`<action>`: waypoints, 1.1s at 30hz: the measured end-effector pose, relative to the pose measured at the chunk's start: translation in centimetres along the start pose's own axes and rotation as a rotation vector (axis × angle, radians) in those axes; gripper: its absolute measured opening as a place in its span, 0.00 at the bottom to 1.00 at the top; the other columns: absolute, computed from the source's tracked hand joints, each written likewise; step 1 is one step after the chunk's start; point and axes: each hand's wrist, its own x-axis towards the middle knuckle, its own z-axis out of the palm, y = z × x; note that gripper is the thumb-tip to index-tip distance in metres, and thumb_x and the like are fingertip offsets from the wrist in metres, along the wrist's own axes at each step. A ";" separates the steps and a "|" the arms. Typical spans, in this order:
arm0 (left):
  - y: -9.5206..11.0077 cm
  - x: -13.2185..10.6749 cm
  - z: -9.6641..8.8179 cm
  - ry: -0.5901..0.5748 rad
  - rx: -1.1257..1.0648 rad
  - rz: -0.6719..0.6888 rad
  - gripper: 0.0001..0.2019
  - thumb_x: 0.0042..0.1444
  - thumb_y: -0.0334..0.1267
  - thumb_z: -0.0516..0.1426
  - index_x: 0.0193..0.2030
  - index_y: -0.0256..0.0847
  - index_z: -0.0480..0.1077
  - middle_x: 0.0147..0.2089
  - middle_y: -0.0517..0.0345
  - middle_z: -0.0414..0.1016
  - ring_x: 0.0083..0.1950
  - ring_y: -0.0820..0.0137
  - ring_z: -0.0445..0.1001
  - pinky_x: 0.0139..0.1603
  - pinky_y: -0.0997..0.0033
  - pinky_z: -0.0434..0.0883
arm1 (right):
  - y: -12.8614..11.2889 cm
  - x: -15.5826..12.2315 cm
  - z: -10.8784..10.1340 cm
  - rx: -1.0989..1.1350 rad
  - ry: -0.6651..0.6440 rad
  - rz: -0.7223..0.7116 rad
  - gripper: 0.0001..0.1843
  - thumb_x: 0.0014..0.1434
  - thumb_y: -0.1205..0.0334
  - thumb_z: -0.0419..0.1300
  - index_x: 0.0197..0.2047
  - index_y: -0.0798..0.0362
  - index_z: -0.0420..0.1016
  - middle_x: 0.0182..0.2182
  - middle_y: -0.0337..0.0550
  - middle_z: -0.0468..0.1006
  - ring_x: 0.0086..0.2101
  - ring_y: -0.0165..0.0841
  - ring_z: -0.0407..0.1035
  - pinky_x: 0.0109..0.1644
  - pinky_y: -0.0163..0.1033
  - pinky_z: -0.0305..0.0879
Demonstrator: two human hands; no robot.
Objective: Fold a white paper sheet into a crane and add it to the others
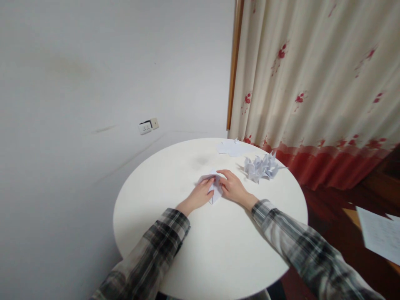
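A partly folded sheet of white paper [215, 196] lies on the round white table in front of me, pointed at its near end. My left hand [200, 196] rests over its left side, fingers across the top and thumb lower down, holding it. From the right, my right hand [233, 187] grips the paper's edge with curled fingers, the index finger reaching over its far part. The fingers partly cover the folds. Beyond my right hand stands a cluster of folded white paper cranes [262, 167].
Flat white paper sheets [233, 147] lie at the table's [150, 196] far edge, with a small folded piece on top. A wall with a socket [145, 128] rises at the left, a flowered curtain [306, 83] at the right. Printed papers [379, 229] lie lower right.
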 end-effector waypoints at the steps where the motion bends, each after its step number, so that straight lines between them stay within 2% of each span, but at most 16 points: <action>1: 0.1 0.0 0.0 -0.010 -0.002 0.007 0.24 0.52 0.31 0.51 0.57 0.36 0.56 0.58 0.45 0.60 0.59 0.63 0.59 0.60 0.59 0.57 | 0.0 0.0 0.0 0.001 -0.003 -0.008 0.12 0.46 0.76 0.51 0.33 0.54 0.69 0.51 0.50 0.64 0.51 0.38 0.56 0.53 0.48 0.57; 8: 0.9 0.1 -0.5 -0.064 0.003 0.104 0.19 0.53 0.32 0.51 0.54 0.35 0.61 0.57 0.45 0.62 0.60 0.63 0.57 0.61 0.57 0.56 | -0.1 0.0 0.2 -0.016 0.003 -0.012 0.12 0.50 0.72 0.51 0.39 0.55 0.68 0.50 0.51 0.64 0.50 0.38 0.57 0.53 0.46 0.57; 16: 1.1 0.0 -0.7 -0.058 0.041 0.121 0.16 0.54 0.32 0.51 0.50 0.39 0.65 0.56 0.50 0.64 0.59 0.64 0.58 0.61 0.59 0.56 | -0.2 0.2 -0.2 -0.042 -0.036 -0.039 0.08 0.53 0.70 0.52 0.37 0.54 0.69 0.50 0.51 0.64 0.50 0.38 0.57 0.52 0.47 0.58; 20: 1.1 0.0 -0.6 -0.054 0.075 0.132 0.15 0.56 0.32 0.48 0.50 0.40 0.65 0.55 0.52 0.66 0.57 0.65 0.61 0.60 0.61 0.57 | -0.2 0.2 -0.2 -0.111 -0.056 -0.037 0.07 0.53 0.70 0.53 0.35 0.56 0.70 0.49 0.53 0.65 0.50 0.39 0.58 0.51 0.46 0.59; 22: 1.1 0.0 -0.5 -0.049 0.074 0.139 0.15 0.57 0.34 0.48 0.50 0.39 0.65 0.54 0.51 0.67 0.56 0.65 0.63 0.59 0.61 0.58 | -0.1 0.2 -0.1 -0.143 -0.063 -0.035 0.07 0.53 0.70 0.53 0.35 0.56 0.70 0.49 0.53 0.65 0.49 0.40 0.58 0.50 0.46 0.59; 26: 1.3 0.0 -0.6 -0.051 0.096 0.144 0.17 0.58 0.42 0.48 0.52 0.39 0.64 0.55 0.50 0.66 0.57 0.64 0.62 0.59 0.61 0.57 | 0.1 0.2 0.2 -0.186 -0.076 -0.027 0.06 0.52 0.70 0.55 0.35 0.57 0.71 0.47 0.52 0.66 0.48 0.40 0.58 0.49 0.45 0.60; 33: 1.6 0.0 -0.8 -0.075 0.142 0.112 0.20 0.57 0.42 0.49 0.54 0.34 0.61 0.55 0.47 0.65 0.57 0.63 0.62 0.58 0.63 0.59 | 0.2 0.1 0.3 -0.204 -0.078 -0.003 0.06 0.54 0.70 0.54 0.36 0.57 0.70 0.46 0.50 0.68 0.46 0.37 0.60 0.48 0.43 0.61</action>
